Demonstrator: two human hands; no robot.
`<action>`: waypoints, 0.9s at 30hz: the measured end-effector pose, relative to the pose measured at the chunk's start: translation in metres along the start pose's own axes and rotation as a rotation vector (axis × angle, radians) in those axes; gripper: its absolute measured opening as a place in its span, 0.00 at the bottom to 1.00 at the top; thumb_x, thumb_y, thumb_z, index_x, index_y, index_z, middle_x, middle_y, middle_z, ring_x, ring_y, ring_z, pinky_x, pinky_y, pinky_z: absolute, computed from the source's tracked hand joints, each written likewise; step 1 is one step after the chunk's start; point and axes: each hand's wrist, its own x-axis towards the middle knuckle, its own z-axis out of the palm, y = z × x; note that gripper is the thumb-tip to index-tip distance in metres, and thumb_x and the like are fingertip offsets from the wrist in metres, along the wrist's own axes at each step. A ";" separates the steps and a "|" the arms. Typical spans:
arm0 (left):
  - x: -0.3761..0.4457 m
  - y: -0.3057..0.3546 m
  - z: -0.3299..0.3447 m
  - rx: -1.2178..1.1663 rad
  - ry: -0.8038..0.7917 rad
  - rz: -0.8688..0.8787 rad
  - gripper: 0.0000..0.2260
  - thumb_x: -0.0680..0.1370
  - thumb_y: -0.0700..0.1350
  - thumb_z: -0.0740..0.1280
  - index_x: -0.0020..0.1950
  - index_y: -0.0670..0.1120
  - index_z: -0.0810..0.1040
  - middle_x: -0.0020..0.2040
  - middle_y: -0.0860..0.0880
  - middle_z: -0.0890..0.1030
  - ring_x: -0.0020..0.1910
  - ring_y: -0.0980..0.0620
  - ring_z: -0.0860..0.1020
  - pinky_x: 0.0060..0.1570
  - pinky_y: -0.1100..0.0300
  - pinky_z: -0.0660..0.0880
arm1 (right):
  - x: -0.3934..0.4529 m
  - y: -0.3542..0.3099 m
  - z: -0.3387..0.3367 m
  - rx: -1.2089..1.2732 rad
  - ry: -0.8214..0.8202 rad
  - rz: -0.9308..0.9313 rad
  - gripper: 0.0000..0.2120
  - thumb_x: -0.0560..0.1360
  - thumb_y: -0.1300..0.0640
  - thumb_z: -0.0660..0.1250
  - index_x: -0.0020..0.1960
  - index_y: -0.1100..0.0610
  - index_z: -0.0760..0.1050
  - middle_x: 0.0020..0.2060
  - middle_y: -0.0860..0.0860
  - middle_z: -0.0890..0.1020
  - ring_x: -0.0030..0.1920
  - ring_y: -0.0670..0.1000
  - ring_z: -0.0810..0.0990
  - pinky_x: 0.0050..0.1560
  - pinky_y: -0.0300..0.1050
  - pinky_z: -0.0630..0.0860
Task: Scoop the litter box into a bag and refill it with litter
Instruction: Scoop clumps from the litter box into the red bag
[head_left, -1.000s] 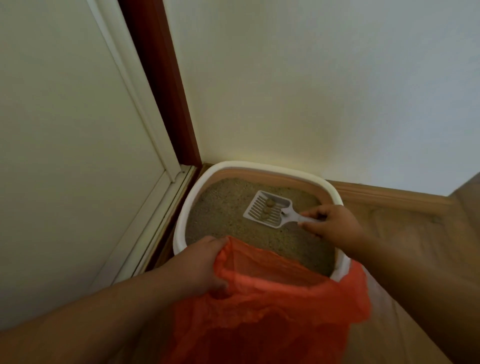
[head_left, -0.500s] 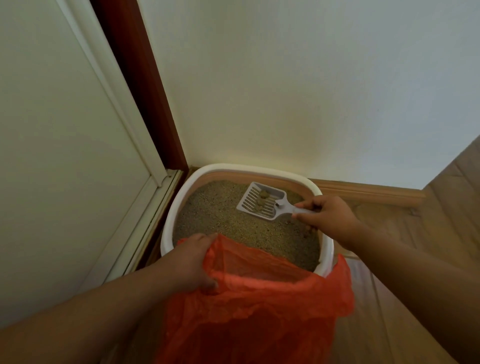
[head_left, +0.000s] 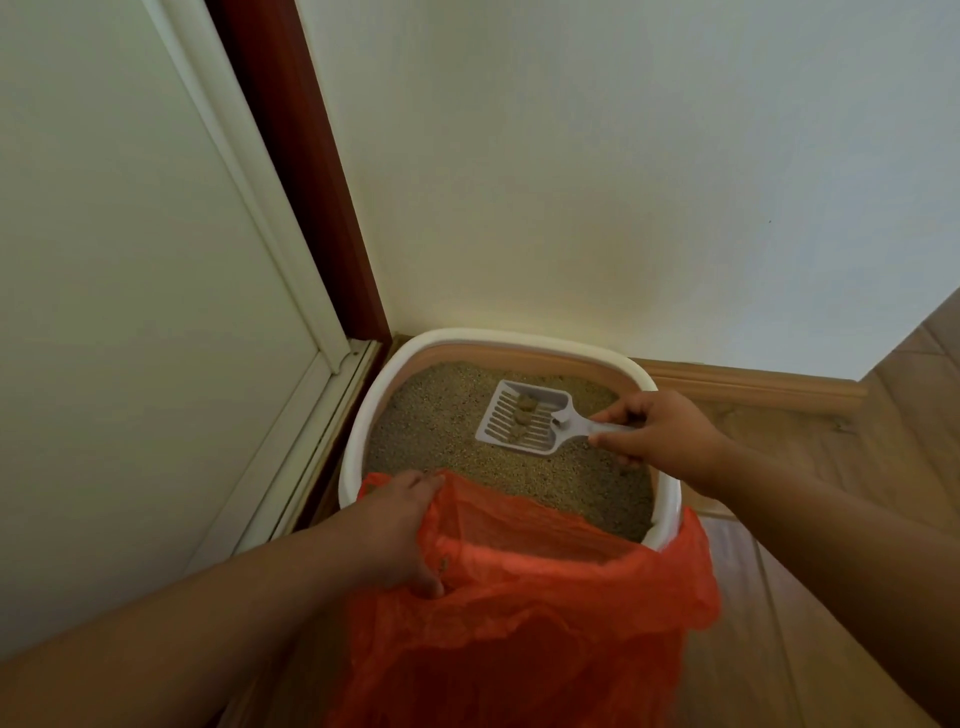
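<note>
A white-rimmed litter box (head_left: 358, 415) stands in the room corner, filled with tan litter (head_left: 431, 426). My right hand (head_left: 660, 436) grips the handle of a white slotted scoop (head_left: 524, 418), held level above the litter with a few brown clumps (head_left: 523, 410) lying in it. My left hand (head_left: 400, 525) grips the rim of an orange plastic bag (head_left: 530, 623), holding it open against the near edge of the box. The bag hides the box's near wall.
A white door with its frame (head_left: 291, 249) runs along the left of the box. A pale wall (head_left: 623, 182) and wooden skirting (head_left: 753, 387) stand behind it. Wooden floor (head_left: 831, 519) lies to the right.
The scoop has lifted slightly and shifted toward the back of the box with the clumps still in it. My left hand keeps its hold on the bag.
</note>
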 end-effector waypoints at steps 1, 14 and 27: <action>-0.001 -0.001 0.000 0.022 -0.026 -0.003 0.61 0.64 0.60 0.82 0.84 0.52 0.44 0.83 0.52 0.50 0.81 0.48 0.55 0.77 0.52 0.60 | -0.001 -0.001 -0.001 0.002 -0.006 -0.003 0.08 0.70 0.56 0.80 0.48 0.52 0.86 0.37 0.58 0.86 0.34 0.54 0.82 0.43 0.57 0.83; -0.024 -0.005 -0.009 0.208 -0.345 0.049 0.70 0.63 0.64 0.81 0.77 0.54 0.23 0.81 0.55 0.29 0.83 0.44 0.40 0.81 0.42 0.49 | -0.013 -0.033 -0.007 -0.198 -0.370 -0.157 0.09 0.70 0.56 0.79 0.50 0.49 0.86 0.40 0.52 0.86 0.35 0.51 0.82 0.39 0.47 0.82; -0.028 -0.009 -0.013 0.035 -0.207 0.113 0.71 0.64 0.59 0.83 0.78 0.54 0.24 0.81 0.56 0.29 0.82 0.48 0.40 0.80 0.51 0.49 | -0.029 -0.067 0.040 -0.670 -0.667 -0.566 0.11 0.73 0.49 0.73 0.56 0.47 0.84 0.47 0.42 0.84 0.45 0.44 0.82 0.46 0.51 0.80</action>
